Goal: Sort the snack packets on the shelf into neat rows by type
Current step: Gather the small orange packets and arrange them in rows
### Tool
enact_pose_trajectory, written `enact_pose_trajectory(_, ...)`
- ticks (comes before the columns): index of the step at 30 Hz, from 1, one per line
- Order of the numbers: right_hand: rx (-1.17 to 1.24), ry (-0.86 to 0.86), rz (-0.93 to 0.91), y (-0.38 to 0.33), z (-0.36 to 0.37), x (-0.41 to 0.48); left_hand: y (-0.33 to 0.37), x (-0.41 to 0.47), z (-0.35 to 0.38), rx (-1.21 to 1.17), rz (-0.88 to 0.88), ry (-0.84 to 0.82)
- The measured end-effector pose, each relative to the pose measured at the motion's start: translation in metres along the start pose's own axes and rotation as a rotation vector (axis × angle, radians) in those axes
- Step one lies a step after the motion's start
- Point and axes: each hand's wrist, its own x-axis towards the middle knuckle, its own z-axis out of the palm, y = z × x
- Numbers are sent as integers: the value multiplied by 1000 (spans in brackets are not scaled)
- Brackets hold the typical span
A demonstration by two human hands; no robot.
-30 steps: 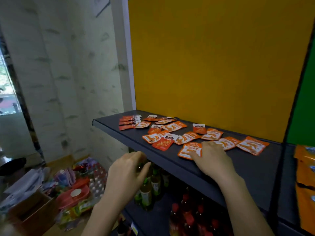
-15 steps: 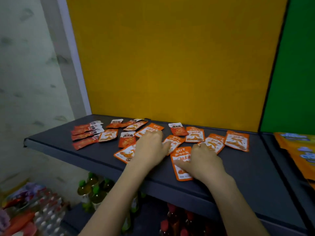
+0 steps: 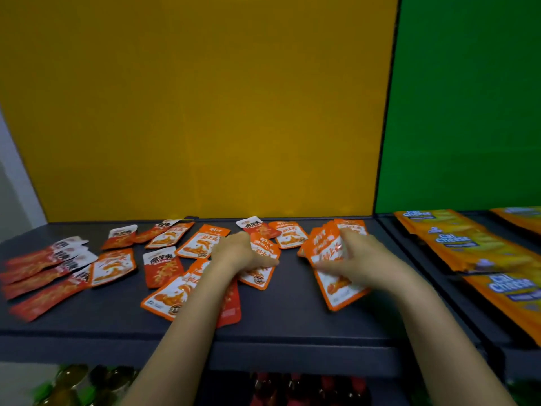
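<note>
The orange packets are now gathering into a stack [image 3: 330, 251], fanned and tilted, with its lower corner sitting on the shelf [image 3: 292, 320]. Half a second ago the right hand [image 3: 363, 260] was pressing on a single packet; now it is clamping its fingers and thumb around several, so the orange type is collecting into one bunch.

Just left of the stack, the left hand [image 3: 237, 253] is laying its thumb across another orange packet [image 3: 261, 278]. It was lying flat over the middle packets before. Its fingers are hidden, so I cannot tell whether it is pinching or only pressing. This one is probably joining the stack next.

Further left of the stack, loose orange packets [image 3: 202, 241] are lying at odd angles and mixing with a few red ones. Well left of the stack, red packets [image 3: 38, 273] are overlapping in a rough group. Most of the sorting is not yet done.

Right of the stack, cheese bags [image 3: 456, 244] are lying in their own bay.
</note>
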Motion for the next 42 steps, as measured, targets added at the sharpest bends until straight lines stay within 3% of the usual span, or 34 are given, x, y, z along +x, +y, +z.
enact_pose_trajectory(4,147,266,77,11,-23,40,3,-2,0,-16,14,96)
enact_pose_trajectory(8,184,401,199,28,-22,84,3,-3,-3,-32,62,240)
enact_pose_trajectory(21,96,288,424,70,6,128,6,-2,-23,-716,287,664)
enact_pose_trajectory(23,100,272,426,71,5,130,20,4,-27,-755,284,614)
enact_pose_trajectory(27,110,279,424,75,3,131,57,37,-7,-809,170,325)
enact_pose_trajectory(30,113,313,422,80,1,130,74,58,16,-796,90,202)
enact_pose_trajectory(42,326,428,381,75,-3,127,73,75,40,-268,1,286)
